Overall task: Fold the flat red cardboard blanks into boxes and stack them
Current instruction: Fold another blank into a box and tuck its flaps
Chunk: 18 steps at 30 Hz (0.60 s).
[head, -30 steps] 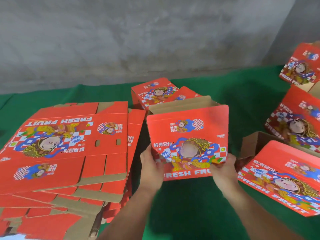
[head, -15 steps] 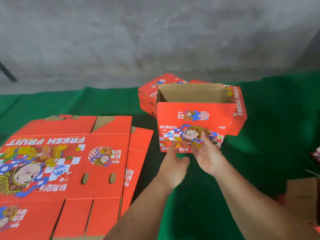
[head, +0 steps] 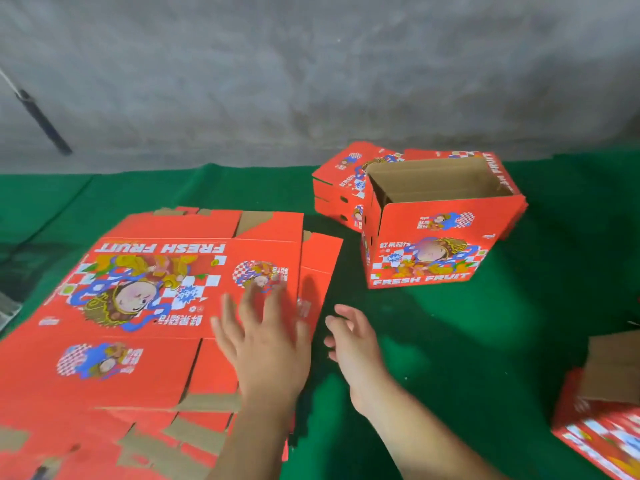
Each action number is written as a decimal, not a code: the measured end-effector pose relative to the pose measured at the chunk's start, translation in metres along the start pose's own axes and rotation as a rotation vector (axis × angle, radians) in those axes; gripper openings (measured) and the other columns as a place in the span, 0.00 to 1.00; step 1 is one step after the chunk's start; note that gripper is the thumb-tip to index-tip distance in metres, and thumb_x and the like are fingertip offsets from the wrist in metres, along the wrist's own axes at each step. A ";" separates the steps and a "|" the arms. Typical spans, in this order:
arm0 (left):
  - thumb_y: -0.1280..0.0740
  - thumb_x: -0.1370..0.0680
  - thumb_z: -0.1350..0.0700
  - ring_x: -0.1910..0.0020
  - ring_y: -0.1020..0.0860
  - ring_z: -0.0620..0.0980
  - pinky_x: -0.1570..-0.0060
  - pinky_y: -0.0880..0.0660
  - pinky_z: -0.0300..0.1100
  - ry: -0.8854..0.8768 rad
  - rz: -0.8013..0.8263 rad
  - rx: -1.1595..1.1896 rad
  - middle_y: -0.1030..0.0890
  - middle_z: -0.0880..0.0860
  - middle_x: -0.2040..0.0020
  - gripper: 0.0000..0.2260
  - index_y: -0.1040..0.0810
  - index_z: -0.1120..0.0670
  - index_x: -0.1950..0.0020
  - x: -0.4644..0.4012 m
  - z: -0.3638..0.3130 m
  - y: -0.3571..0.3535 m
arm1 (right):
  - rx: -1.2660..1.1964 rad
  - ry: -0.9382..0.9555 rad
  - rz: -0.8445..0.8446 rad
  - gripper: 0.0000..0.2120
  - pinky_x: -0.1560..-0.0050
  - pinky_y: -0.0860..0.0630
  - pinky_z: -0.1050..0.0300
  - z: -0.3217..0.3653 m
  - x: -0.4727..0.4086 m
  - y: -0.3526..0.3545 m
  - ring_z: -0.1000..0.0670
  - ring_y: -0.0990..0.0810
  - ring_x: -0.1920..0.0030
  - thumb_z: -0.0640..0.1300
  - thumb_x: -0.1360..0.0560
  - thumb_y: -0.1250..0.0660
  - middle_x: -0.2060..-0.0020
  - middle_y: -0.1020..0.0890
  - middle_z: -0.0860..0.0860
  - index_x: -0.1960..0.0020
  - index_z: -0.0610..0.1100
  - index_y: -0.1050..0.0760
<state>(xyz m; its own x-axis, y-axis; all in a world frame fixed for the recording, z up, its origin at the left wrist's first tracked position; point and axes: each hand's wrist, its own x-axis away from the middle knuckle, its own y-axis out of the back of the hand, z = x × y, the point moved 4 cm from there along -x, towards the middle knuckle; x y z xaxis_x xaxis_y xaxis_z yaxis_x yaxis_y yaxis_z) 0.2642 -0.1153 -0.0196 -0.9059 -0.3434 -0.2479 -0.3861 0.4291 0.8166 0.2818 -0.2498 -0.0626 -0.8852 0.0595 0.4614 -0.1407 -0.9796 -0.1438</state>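
Hands came first in my view: my left hand [head: 263,341] was spread flat, fingers straight, over the right edge of the top flat blank [head: 156,306], holding nothing; blur kept me from telling whether it touched. My right hand [head: 353,344] hung just beside it over the green cloth [head: 450,358], fingers loosely bent and free of any load. Under and left of the left hand lay the pile of flat blanks [head: 138,441], printed side up. Beyond the right hand stood the folded box [head: 429,244], upright with its top open, apart from both hands. Behind that box, touching it, sat more red boxes [head: 341,188]. Far right of the right hand, another red box [head: 602,431] showed at the frame edge.
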 end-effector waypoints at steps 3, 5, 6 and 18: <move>0.45 0.19 0.34 0.17 0.63 0.62 0.20 0.62 0.58 0.110 0.312 -0.256 0.60 0.54 0.15 0.33 0.52 0.39 0.16 0.042 0.034 0.000 | 0.011 -0.016 0.072 0.08 0.65 0.26 0.67 -0.002 0.026 -0.015 0.58 0.23 0.66 0.44 0.19 0.34 0.62 0.15 0.59 0.43 0.51 0.20; 0.46 0.19 0.33 0.17 0.62 0.60 0.19 0.58 0.57 -0.018 0.371 -0.254 0.62 0.52 0.15 0.35 0.56 0.37 0.16 0.069 0.036 0.000 | 0.027 -0.025 0.054 0.08 0.61 0.25 0.61 0.001 0.039 -0.015 0.55 0.21 0.62 0.44 0.19 0.33 0.56 0.15 0.54 0.40 0.49 0.21; 0.45 0.19 0.33 0.17 0.61 0.58 0.19 0.56 0.56 -0.059 0.391 -0.225 0.61 0.50 0.15 0.35 0.56 0.37 0.16 0.080 0.033 0.002 | 0.020 -0.033 0.023 0.09 0.59 0.25 0.58 0.002 0.045 -0.012 0.53 0.20 0.59 0.45 0.20 0.32 0.51 0.15 0.51 0.39 0.48 0.23; 0.33 0.21 0.40 0.23 0.40 0.60 0.25 0.46 0.58 0.253 0.068 0.096 0.35 0.49 0.21 0.28 0.34 0.39 0.21 0.107 0.098 0.103 | -0.164 -0.040 0.027 0.20 0.67 0.18 0.49 -0.004 0.126 0.111 0.40 0.14 0.65 0.24 0.25 0.46 0.54 0.14 0.34 0.42 0.34 0.20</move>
<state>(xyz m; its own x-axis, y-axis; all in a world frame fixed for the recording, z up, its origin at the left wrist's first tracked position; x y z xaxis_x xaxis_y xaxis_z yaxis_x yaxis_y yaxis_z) 0.1101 -0.0264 -0.0131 -0.8629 -0.5033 -0.0460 -0.3512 0.5316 0.7708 0.1529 -0.3501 -0.0239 -0.8719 0.0229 0.4891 -0.1908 -0.9359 -0.2963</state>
